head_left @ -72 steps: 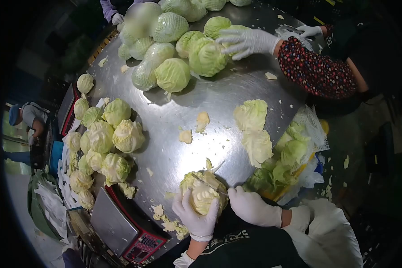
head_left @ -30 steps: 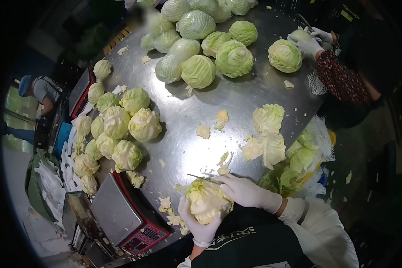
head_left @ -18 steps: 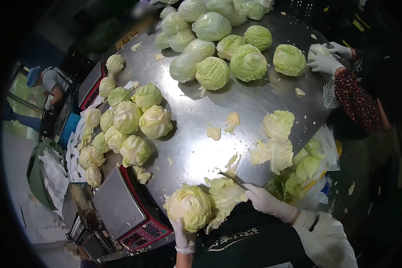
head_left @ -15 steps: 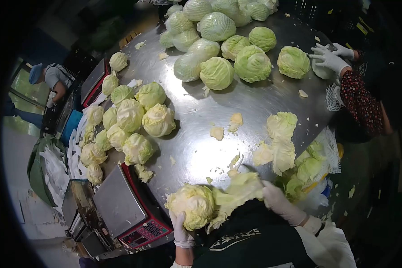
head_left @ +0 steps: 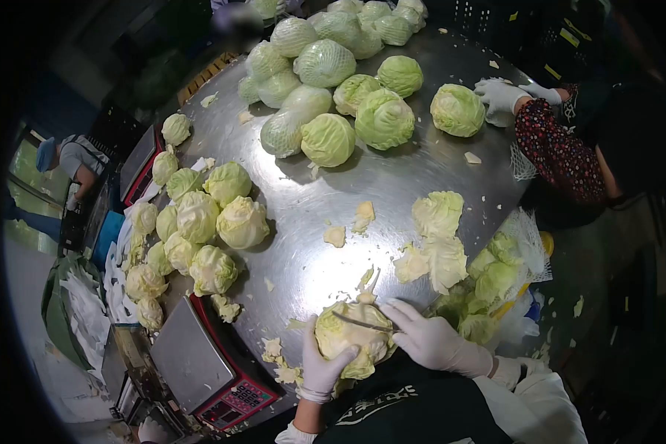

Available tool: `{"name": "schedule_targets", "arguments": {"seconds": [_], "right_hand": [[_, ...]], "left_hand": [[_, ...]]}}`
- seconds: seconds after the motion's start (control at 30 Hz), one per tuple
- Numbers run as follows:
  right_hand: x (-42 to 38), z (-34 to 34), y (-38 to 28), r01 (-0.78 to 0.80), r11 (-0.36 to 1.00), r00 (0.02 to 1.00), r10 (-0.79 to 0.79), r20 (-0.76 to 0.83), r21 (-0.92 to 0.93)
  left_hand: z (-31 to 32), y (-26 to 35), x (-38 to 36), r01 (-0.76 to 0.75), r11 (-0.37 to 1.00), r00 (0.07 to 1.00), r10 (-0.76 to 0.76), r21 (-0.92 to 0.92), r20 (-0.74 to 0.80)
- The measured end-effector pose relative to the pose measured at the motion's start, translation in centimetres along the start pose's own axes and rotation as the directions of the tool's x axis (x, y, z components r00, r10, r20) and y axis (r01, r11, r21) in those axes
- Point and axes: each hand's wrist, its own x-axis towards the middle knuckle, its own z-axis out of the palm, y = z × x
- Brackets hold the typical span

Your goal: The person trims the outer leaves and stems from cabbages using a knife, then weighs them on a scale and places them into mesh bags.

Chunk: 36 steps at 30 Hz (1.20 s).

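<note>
A pale green cabbage [head_left: 340, 337] rests at the near edge of the metal table, right in front of my dark apron. My left hand [head_left: 323, 368], in a white glove, is wrapped round its left and lower side. From the right, my gloved right hand [head_left: 431, 340] grips a knife [head_left: 359, 322], its handle hidden by the fingers. The dark, curved blade lies across the upper face of the cabbage. Scraps of trimmed leaf [head_left: 280, 359] lie just left of my left hand.
Loose cabbages [head_left: 197, 217] are grouped left, beside a red-framed scale [head_left: 192, 355]. Net-wrapped cabbages [head_left: 325, 63] are piled at the back. Large leaves [head_left: 444, 244] lie right, above a bag of leaves [head_left: 496, 277]. A co-worker's gloved hands [head_left: 499, 96] handle a cabbage.
The loose outer leaf in my right hand is gone from it, and that hand now holds the knife against the cabbage. My left hand has turned the cabbage and shifted right.
</note>
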Motion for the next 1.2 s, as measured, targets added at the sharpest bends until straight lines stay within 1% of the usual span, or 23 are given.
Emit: {"name": "schedule_targets", "arguments": {"seconds": [0.07,0.1,0.17,0.23,0.3,0.4,0.43,0.47,0.5,0.53,0.57,0.6,0.67,0.7,0.73,0.77,0.83,0.9,0.93,0.97,1.03,1.1,1.2], "right_hand": [[0.8,1.4,-0.4,0.078,0.996,0.997,-0.078,0.012,-0.030],[1.0,1.8,-0.6,0.075,0.997,0.997,-0.075,0.009,-0.026],[1.6,1.8,-0.7,0.077,0.984,0.997,-0.079,-0.006,-0.160],[1.9,1.4,-1.0,0.061,0.983,0.998,-0.060,0.009,-0.175],[2.3,1.3,-1.1,0.049,0.981,0.999,-0.045,0.025,-0.190],[3.5,1.1,-1.0,0.106,0.971,0.993,-0.113,-0.022,-0.215],[4.2,0.6,-1.3,0.044,0.970,0.999,-0.037,0.031,-0.240],[4.7,0.1,-1.4,-0.017,0.964,0.996,0.041,0.083,-0.267],[5.5,-0.3,-0.7,-0.020,0.963,0.996,0.043,0.081,-0.267],[6.8,-0.3,0.6,-0.082,0.991,0.997,0.082,-0.004,-0.104],[7.7,0.1,2.0,-0.128,0.989,0.988,0.134,-0.083,0.068],[8.3,1.1,3.9,-0.128,0.989,0.987,0.134,-0.091,0.069],[9.5,2.3,7.5,-0.257,0.954,0.962,0.268,-0.055,0.154],[9.7,2.2,7.4,-0.248,0.957,0.964,0.259,-0.058,0.153],[9.6,2.7,7.1,-0.278,0.944,0.951,0.296,-0.087,0.175],[9.5,3.2,6.8,-0.310,0.929,0.935,0.337,-0.113,0.202],[9.5,3.0,7.5,-0.286,0.920,0.936,0.328,-0.127,0.267],[9.0,2.1,7.4,-0.309,0.867,0.884,0.414,-0.218,0.392],[8.1,0.7,5.7,-0.345,0.871,0.901,0.412,-0.138,0.349],[7.1,0.5,4.6,-0.347,0.871,0.900,0.413,-0.137,0.348],[4.5,1.1,2.6,-0.110,0.928,0.994,0.099,0.051,0.355],[3.2,1.0,-0.2,-0.023,0.966,0.990,-0.015,0.143,0.256],[3.1,2.4,-0.6,0.032,0.978,0.989,-0.061,0.134,0.206]], "left_hand": [[0.4,0.0,0.1,-0.001,1.000,1.000,0.001,0.004,0.000],[0.5,0.0,0.1,-0.007,1.000,1.000,0.007,0.001,0.003],[0.4,-0.6,0.3,-0.024,0.998,1.000,0.023,0.053,0.011],[0.5,-1.1,0.1,-0.038,0.994,0.999,0.036,0.103,0.024],[0.8,-1.5,0.0,-0.081,0.980,0.995,0.091,0.183,-0.045],[1.6,-1.7,-0.3,-0.094,0.980,0.986,0.116,0.175,-0.120],[2.1,-1.2,-0.5,-0.091,0.980,0.987,0.113,0.175,-0.116],[2.5,-0.6,-0.9,-0.175,0.911,0.974,0.216,0.373,-0.070],[3.0,-0.3,-1.2,-0.255,0.795,0.951,0.309,0.550,-0.005],[3.2,-0.6,-1.4,-0.300,0.729,0.937,0.346,0.615,0.047],[2.8,-0.8,-1.5,-0.303,0.727,0.936,0.347,0.616,0.052],[2.2,-1.0,-1.5,-0.335,0.724,0.932,0.349,0.603,0.098],[-0.3,-2.6,-1.3,-0.389,0.729,0.917,0.363,0.563,0.164],[-0.4,-2.6,-1.5,-0.392,0.726,0.915,0.370,0.565,0.160],[-0.7,-2.4,-2.1,-0.285,0.917,0.958,0.262,0.280,0.115],[-1.1,-2.5,-2.9,-0.137,0.990,0.984,0.140,-0.038,0.109],[-2.1,-5.0,-3.5,-0.184,0.981,0.980,0.188,-0.065,0.064],[-1.4,-5.9,-3.8,-0.201,0.966,0.971,0.174,-0.163,-0.166],[-0.7,-5.5,-3.8,-0.193,0.953,0.963,0.138,-0.235,-0.229],[-0.4,-5.4,-3.9,-0.192,0.952,0.964,0.137,-0.237,-0.229],[0.4,-5.3,-3.8,-0.143,0.961,0.951,0.068,-0.236,-0.300],[1.4,-5.3,-3.9,-0.159,0.967,0.948,0.094,-0.198,-0.305],[1.4,-5.9,-4.0,-0.168,0.977,0.941,0.119,-0.132,-0.317]]}}
